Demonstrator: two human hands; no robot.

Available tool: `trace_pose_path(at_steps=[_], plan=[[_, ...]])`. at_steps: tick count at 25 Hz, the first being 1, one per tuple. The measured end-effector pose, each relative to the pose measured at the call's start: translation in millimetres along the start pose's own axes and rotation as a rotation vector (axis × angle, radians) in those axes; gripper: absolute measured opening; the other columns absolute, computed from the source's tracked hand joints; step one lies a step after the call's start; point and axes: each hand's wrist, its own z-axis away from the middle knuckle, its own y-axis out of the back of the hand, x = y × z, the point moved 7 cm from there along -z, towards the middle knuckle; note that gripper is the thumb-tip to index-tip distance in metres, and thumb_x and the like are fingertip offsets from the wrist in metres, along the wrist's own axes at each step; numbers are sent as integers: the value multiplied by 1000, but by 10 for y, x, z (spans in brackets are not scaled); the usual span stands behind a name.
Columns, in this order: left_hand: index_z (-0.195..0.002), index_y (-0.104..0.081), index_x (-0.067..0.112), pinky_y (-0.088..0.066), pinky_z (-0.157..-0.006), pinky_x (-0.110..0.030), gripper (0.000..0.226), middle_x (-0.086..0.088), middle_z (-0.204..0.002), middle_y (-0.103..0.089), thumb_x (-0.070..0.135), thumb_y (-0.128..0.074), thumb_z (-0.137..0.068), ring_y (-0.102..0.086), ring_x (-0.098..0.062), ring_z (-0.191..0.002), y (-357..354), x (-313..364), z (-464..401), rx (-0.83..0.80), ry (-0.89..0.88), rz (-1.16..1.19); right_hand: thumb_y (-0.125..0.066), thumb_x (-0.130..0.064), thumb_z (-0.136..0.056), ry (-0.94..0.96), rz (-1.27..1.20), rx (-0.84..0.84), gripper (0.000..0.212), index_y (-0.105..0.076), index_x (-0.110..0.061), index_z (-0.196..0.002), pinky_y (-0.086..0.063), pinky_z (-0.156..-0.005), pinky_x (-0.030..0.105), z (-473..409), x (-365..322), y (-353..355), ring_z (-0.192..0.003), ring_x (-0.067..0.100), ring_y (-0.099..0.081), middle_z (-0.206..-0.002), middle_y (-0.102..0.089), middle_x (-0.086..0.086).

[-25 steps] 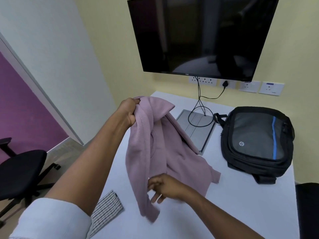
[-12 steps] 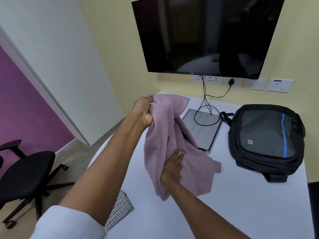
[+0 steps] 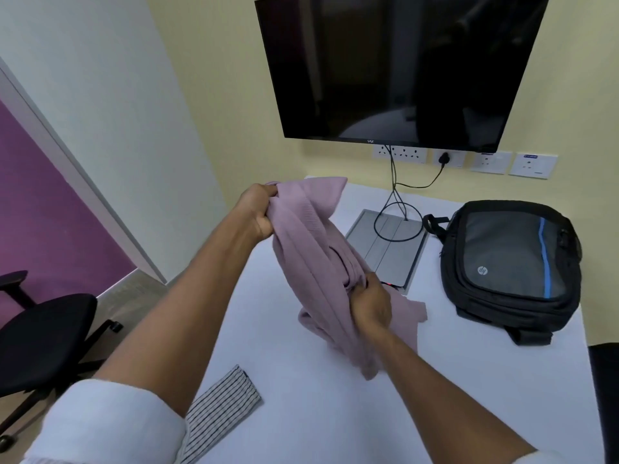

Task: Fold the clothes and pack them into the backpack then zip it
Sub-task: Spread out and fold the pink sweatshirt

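You are standing in an office meeting room. A large dark screen (image 3: pixel 402 68) hangs on the yellow wall, with a row of wall sockets (image 3: pixel 465 160) just under it and cables (image 3: pixel 395 202) running down to a metal cable hatch (image 3: pixel 385 249) set into the white table (image 3: pixel 335 413) near its far edge. A black swivel chair (image 3: pixel 40 333) stands off the table's left edge, beside a purple wall panel (image 3: pixel 43 209).

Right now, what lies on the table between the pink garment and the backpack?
In the head view, only bare white table separates the pink garment from the backpack; the grey floor-box panel sits farther back.
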Motion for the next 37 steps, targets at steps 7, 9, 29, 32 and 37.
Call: trace_pose_path(at_steps=[7, 9, 29, 32, 37], plan=[[-83, -75, 19, -53, -63, -28, 22, 0, -74, -75, 10, -59, -93, -67, -22, -79, 722, -201, -249, 93, 17, -457, -38, -10, -97, 239, 155, 67, 21, -56, -18, -90, -38, -63, 34, -520, -419, 872, -80, 27, -55, -86, -60, 0], [-81, -74, 17, -49, -59, -25, 18, -2, -74, -72, 8, -61, -90, -64, -20, -71, 833, -381, -265, 165, 56, -532, -37, -8, -96, 291, 100, 7, 22, -57, -13, -91, -44, -73, 38, -667, -603, 935, -88, 29, -57, -92, -64, 5], [-100, -60, 19, -51, -79, -38, 26, -1, -92, -67, 29, -41, -86, -61, -15, -85, -190, -1466, -48, 16, -608, -716, -39, 3, -98, 189, -452, -370, 30, -65, -10, -92, -50, -56, 18, -878, -1057, 1317, -63, 9, -61, -78, -67, 3], [-91, -46, 19, -40, -61, -38, 12, 0, -75, -57, 26, -36, -92, -55, -22, -68, -199, -942, -49, 128, -731, -779, -42, -5, -98, 188, -189, -263, 27, -67, -8, -91, -45, -58, 20, -1027, -824, 1391, -64, 10, -56, -75, -66, -2], [-90, -50, 26, -45, -61, -38, 13, 3, -72, -61, 36, -46, -96, -57, -26, -70, -645, -381, 20, 99, -863, -1000, -60, -17, -93, 216, -10, -74, 7, -63, -15, -99, -41, -79, 26, -898, -405, 1316, -96, 18, -60, -101, -65, -4]])
